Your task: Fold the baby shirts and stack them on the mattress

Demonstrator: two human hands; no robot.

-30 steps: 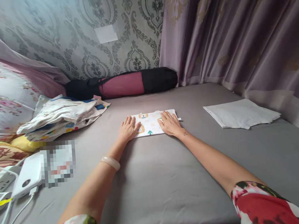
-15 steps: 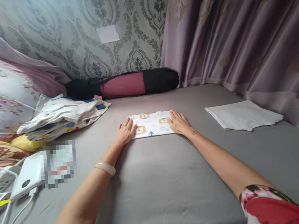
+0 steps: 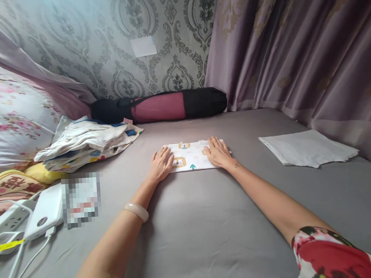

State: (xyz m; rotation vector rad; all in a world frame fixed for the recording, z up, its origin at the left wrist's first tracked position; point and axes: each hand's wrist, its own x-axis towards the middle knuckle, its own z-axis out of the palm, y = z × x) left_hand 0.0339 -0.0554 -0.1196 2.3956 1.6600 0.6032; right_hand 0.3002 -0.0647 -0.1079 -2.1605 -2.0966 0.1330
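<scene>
A folded white cloth [image 3: 191,158] printed with lion faces and a green plant lies flat on the grey bed sheet [image 3: 203,222]. On its left end rests my left hand [image 3: 162,162], palm down with the fingers stretched out. My right hand [image 3: 217,151] lies flat over the right end, its fingers slightly spread. Neither hand grips the cloth. Parts of the cloth's left and right ends are hidden beneath the hands.
Folded white fabric [image 3: 308,148] lies to the right. At left are a pile of clothes [image 3: 88,140], a floral pillow [image 3: 14,111], a white power bank [image 3: 45,212] with cables and a power strip [image 3: 12,218]. A black-and-maroon long bag [image 3: 158,107] lies along the wall.
The view has shifted, so most things appear a little further right. My right hand has slid inward over the cloth, covering more of its right end. My left hand stays on the left end.
</scene>
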